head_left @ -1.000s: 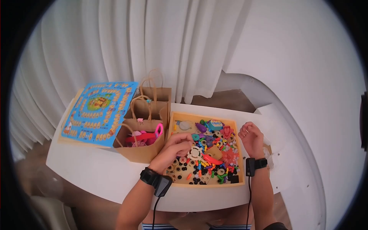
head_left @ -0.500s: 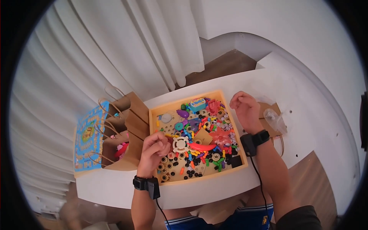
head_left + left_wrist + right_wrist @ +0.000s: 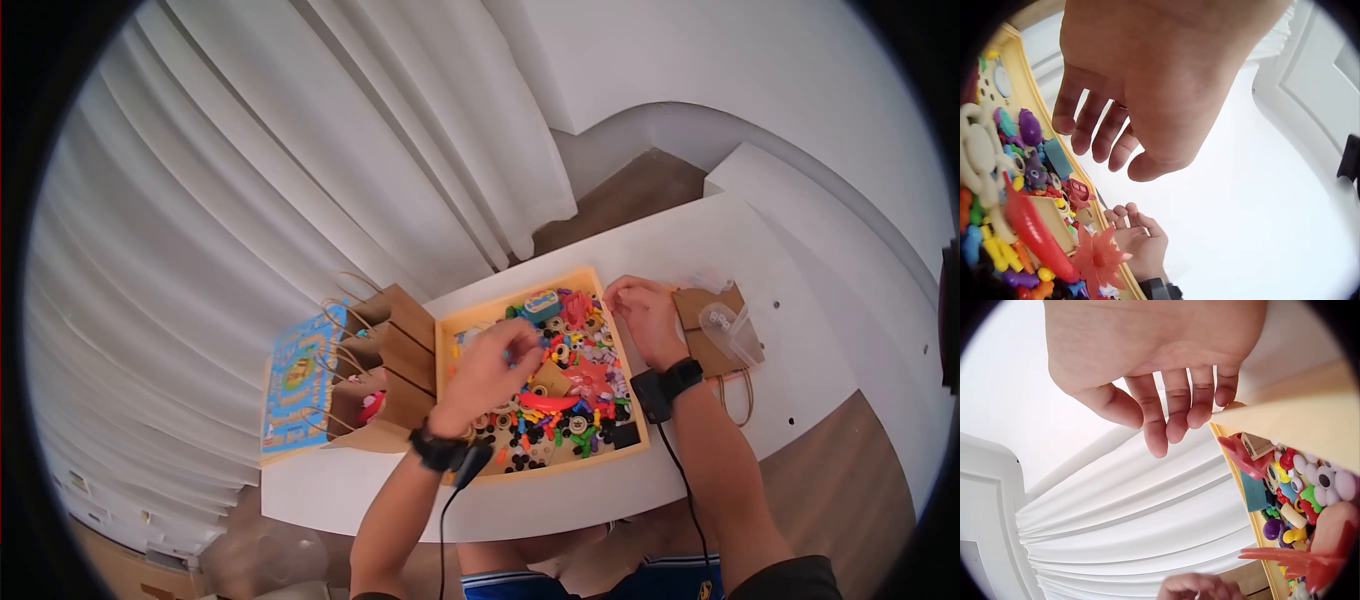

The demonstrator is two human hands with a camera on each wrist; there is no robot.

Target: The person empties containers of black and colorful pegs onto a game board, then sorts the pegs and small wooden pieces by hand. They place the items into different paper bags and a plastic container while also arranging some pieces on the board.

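Observation:
My left hand (image 3: 490,372) hovers over the upper left part of a shallow wooden tray (image 3: 622,375), its fingers loosely bent around nothing. Seen in the left wrist view, those fingers hang down beside the toys, free of any object. The right hand (image 3: 645,315) is at the tray's right rim with relaxed fingers, holding nothing; in the right wrist view its fingertips come close to the tray's edge. Inside the tray lie a red toy chili pepper (image 3: 548,402), a coral plastic flower (image 3: 1100,256), a teal box (image 3: 543,303), a purple toy eggplant (image 3: 1030,127) and many small colourful pieces.
Brown paper bags (image 3: 405,375) stand left of the tray, with a blue game board (image 3: 300,372) beyond them. To the right, a clear plastic container (image 3: 733,335) lies on a flat paper bag (image 3: 718,368). White curtains (image 3: 400,150) hang behind the table.
The head view has swung and tilted. My left hand has moved from the tray's left side inward over the toys. The right hand stays by the right rim.

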